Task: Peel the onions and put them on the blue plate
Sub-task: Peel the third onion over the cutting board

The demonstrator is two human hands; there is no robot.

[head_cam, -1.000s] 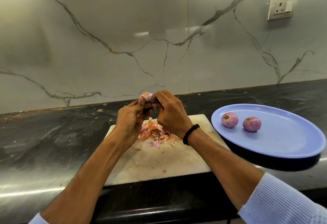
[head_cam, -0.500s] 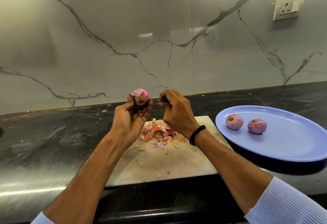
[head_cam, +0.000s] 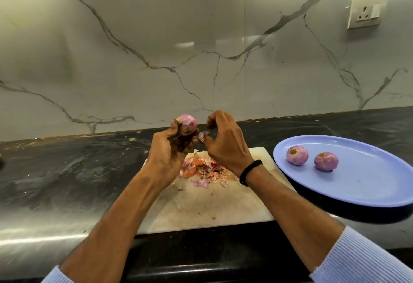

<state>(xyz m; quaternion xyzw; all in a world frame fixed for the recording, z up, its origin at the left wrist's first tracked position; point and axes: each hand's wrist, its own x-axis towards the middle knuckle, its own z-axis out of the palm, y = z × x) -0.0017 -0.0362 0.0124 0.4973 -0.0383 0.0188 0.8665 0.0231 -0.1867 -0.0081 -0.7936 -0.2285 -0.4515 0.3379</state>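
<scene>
The peeling step is going on now, and it looks like the third onion's turn. The left hand [head_cam: 172, 151] is curled around the onion [head_cam: 187, 124], holding it up in the air above the far end of the cutting board [head_cam: 207, 206], with the fingertips [head_cam: 173, 123] pressing its side. Most of the onion looks shiny pink, but there is a brown rough patch near the bottom, so I think a bit of skin is left to take off. The right hand [head_cam: 225, 146] sits just beside it, at about 3 o'clock from the onion, with its fingers bent in tight and pinching a small scrap of peel [head_cam: 203, 135]. I think that scrap should be dropped on the pile of peels [head_cam: 201, 168], which lies on the board right under both hands. Then the right hand would need to go back and pick at the brown spot. After that, the onion can go on the blue plate [head_cam: 368, 184], which sits at about 3 o'clock from the board, touching or almost touching its edge. Two peeled onions [head_cam: 297, 155] are already there, side by side and a little apart. Both arms reach forward from the bottom of the view, with wrists bent up. A black band [head_cam: 250, 172] goes around the right wrist.
</scene>
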